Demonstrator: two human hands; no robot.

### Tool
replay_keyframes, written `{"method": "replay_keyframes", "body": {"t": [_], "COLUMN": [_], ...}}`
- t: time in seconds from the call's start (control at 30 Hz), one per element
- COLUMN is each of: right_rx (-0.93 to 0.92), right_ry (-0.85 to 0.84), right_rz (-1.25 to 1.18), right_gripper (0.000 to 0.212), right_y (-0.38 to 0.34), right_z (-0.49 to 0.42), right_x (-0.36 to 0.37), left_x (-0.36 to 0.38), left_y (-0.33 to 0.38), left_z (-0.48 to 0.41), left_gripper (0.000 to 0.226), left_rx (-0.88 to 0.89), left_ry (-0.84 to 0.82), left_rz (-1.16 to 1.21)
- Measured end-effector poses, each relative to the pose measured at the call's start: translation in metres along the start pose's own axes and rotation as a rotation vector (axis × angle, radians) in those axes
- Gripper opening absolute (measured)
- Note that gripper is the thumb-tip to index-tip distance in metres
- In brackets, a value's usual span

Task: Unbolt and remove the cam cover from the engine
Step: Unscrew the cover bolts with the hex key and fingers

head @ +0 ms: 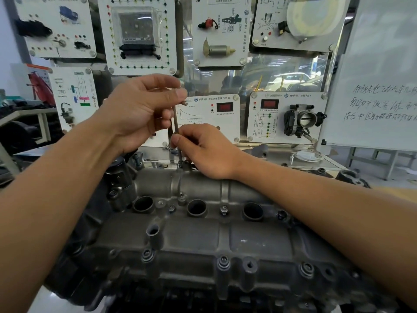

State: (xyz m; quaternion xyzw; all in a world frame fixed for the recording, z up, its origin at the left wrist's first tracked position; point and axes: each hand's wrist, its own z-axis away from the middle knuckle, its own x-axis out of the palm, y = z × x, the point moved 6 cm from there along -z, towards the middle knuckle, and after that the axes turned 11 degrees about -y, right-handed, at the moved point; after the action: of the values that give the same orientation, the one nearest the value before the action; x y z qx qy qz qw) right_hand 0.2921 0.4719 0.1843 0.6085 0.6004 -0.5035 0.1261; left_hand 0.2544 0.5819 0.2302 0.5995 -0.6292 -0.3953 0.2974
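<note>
The grey cast cam cover (pixel 194 236) fills the lower middle of the head view, with three round plug wells and several bolts along its near edge and middle. A thin L-shaped key (pixel 175 123) stands upright on a bolt (pixel 180 164) at the cover's far edge. My left hand (pixel 140 109) pinches the key's bent top between thumb and fingers. My right hand (pixel 207 150) pinches the lower shaft just above the bolt, its heel resting on the cover.
Behind the engine stands a wall of white training panels (pixel 209 118) with sensors and a throttle body (pixel 302 119). A whiteboard (pixel 379 86) with handwriting stands at the right. A steel bench top (pixel 293 159) runs behind the engine, with a white cable on it.
</note>
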Motion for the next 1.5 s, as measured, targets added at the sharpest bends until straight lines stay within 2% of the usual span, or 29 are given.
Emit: {"method": "replay_keyframes", "body": {"t": [0.1, 0.23, 0.43, 0.57, 0.73, 0.83, 0.93, 1.03, 1.2, 1.3, 1.4, 1.5], "right_rx": [-0.007, -0.01, -0.016, -0.018, -0.018, -0.004, 0.013, 0.004, 0.008, 0.007, 0.003, -0.009], "right_ry": [-0.005, -0.009, -0.007, -0.017, -0.001, 0.002, 0.011, 0.021, 0.005, -0.002, 0.0, 0.004], "right_rz": [-0.008, -0.011, -0.01, -0.001, 0.013, 0.0, -0.012, -0.01, 0.0, 0.002, -0.01, -0.007], "right_gripper": [0.035, 0.028, 0.028, 0.028, 0.038, 0.032, 0.03, 0.037, 0.032, 0.036, 0.039, 0.042], "right_y": [0.0, 0.001, 0.001, -0.001, -0.003, 0.0, 0.002, 0.0, 0.0, 0.0, -0.001, -0.003], "right_z": [0.0, 0.0, 0.0, 0.0, 0.0, 0.001, 0.001, 0.001, 0.001, 0.0, 0.0, 0.001], "right_x": [0.001, 0.0, 0.0, 0.001, 0.0, 0.0, -0.001, -0.003, -0.002, -0.001, 0.0, 0.0], "left_x": [-0.002, -0.005, -0.005, -0.008, -0.012, -0.011, -0.003, -0.002, -0.004, -0.003, -0.001, 0.004], "left_y": [0.007, 0.012, 0.015, 0.004, -0.008, -0.01, -0.009, -0.006, -0.009, -0.012, -0.01, -0.008], "left_z": [0.001, 0.003, 0.004, -0.002, -0.002, 0.003, 0.004, 0.006, 0.009, 0.006, 0.004, -0.001], "left_gripper": [0.025, 0.032, 0.038, 0.034, 0.024, 0.018, 0.017, 0.019, 0.024, 0.023, 0.037, 0.033], "left_rx": [0.122, 0.248, 0.262, 0.113, -0.091, -0.139, -0.177, -0.183, -0.208, -0.217, -0.199, -0.171], "left_ry": [0.102, 0.234, 0.361, 0.402, 0.381, 0.288, 0.113, -0.06, -0.274, -0.222, -0.062, 0.077], "left_rz": [-0.213, -0.356, -0.45, -0.246, 0.053, 0.221, 0.34, 0.288, 0.201, -0.026, -0.208, -0.333]}}
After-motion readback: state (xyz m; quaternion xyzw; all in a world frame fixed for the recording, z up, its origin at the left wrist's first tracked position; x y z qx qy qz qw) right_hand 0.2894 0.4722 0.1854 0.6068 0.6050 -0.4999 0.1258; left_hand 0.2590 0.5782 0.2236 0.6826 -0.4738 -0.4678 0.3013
